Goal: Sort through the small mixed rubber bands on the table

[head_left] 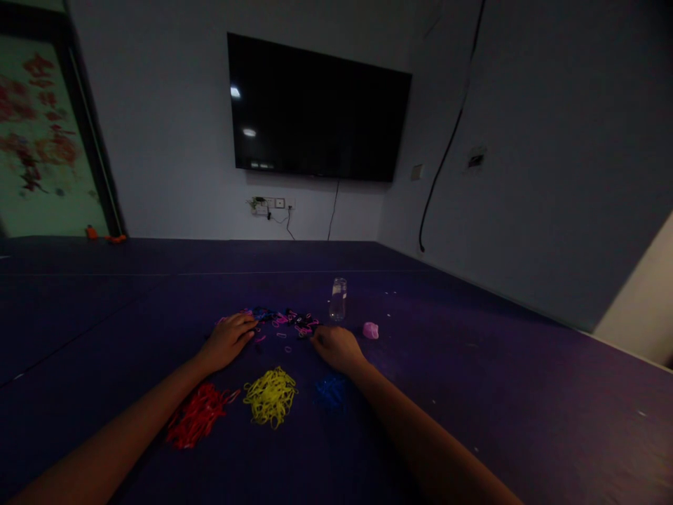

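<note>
Fingers: your left hand (pixel 229 341) slightly spread; your right hand (pixel 339 347) curled, grip unclear.
Clear bottle (pixel 338 301): upright, contents unclear.
Rubber bands (pixel 282 320): bottle's left.

No legible wording from this position. Left of the television (pixel 320 105), red characters (pixel 47 98) run down a pale panel (pixel 57 207) set in a dark frame; written signs by their shape, strokes too blurred and dim to read. Below the television, on the clear bottle (pixel 337 308), a whitish patch: label or reflection, cannot tell; letters not discernible.
</note>
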A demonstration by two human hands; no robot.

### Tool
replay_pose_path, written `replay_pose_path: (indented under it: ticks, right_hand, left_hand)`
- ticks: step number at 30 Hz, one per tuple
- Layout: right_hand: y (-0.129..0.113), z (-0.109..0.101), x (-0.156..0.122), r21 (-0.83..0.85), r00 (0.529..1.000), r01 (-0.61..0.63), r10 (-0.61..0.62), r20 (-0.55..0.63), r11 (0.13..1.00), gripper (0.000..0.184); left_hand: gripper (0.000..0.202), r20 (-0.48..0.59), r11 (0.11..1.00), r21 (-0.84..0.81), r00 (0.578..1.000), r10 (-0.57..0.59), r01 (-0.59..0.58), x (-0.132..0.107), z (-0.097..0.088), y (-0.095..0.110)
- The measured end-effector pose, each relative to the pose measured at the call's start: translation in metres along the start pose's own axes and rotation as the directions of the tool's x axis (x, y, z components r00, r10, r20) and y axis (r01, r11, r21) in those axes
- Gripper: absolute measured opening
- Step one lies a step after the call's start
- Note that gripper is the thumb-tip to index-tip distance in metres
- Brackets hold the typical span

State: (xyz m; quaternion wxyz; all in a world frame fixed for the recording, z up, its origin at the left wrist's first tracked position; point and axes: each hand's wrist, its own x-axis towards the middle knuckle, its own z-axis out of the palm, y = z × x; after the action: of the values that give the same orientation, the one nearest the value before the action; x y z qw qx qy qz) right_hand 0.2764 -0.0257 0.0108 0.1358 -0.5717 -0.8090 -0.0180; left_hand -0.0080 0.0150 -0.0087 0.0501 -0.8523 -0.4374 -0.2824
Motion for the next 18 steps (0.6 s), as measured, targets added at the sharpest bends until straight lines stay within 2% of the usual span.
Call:
replay_pose_path:
  ticks: [11,18]
  right_hand:
    - [0.0,-0.0007,-0.0006,0.007,1.0,0.003,-0.003,0.0,1.0,0.027]
    - [-0.0005,-0.0008,0.0,-0.004,1.0,-0.01,0.01,0.006,1.0,0.027]
  left_hand:
    - [0.035,0.056,0.999,-0.041,0.998,-0.012,0.014,0.0006,0.006,-0.0074]
    - [0.032,0.055,0.998,-0.061,0.998,-0.005,0.008,0.0002,0.0026,-0.003]
